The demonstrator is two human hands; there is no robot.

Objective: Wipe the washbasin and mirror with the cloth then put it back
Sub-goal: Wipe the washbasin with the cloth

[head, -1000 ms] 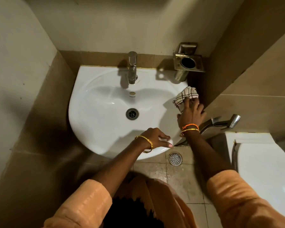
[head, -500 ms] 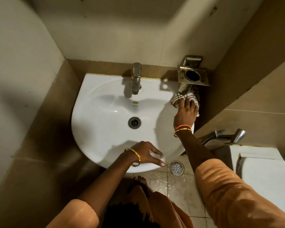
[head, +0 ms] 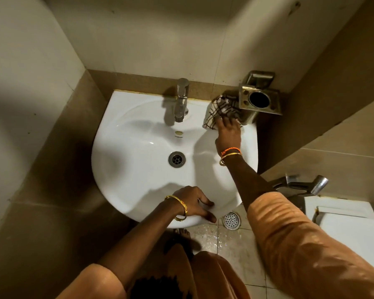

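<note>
Pressing flat, the right hand [head: 227, 132] lies on the checked cloth [head: 219, 112] with fingers spread and fairly straight, palm down. Cloth sits bunched on the washbasin's [head: 138, 169] back right corner, its far edge touching the base of the metal tumbler holder [head: 260, 99] fixed to the wall. One second ago hand and cloth were on the right side of the rim, farther toward the front; half a second ago they were already near the holder; now they sit farther back and inward, toward the tap [head: 181, 100], still apart from it. Orange and gold bangles circle the right wrist.

Left hand [head: 192, 205] rests on the front rim of the basin, thumb over the outer edge, fingers loosely bent on the top surface. Its grip looks the same in all three frames. Gold bangle on that wrist.

Outward: drain [head: 176, 159] at the bowl's centre, overflow hole just behind it, below the tap spout. Round floor drain [head: 231, 220] on wet tiles under the basin's front right edge. Metal health-faucet sprayer [head: 307, 184] on the right wall, a white toilet cistern [head: 350, 225] beside it. Orange sleeves frame the lower view. Camera angle has lifted, showing more wall. No mirror in view.
</note>
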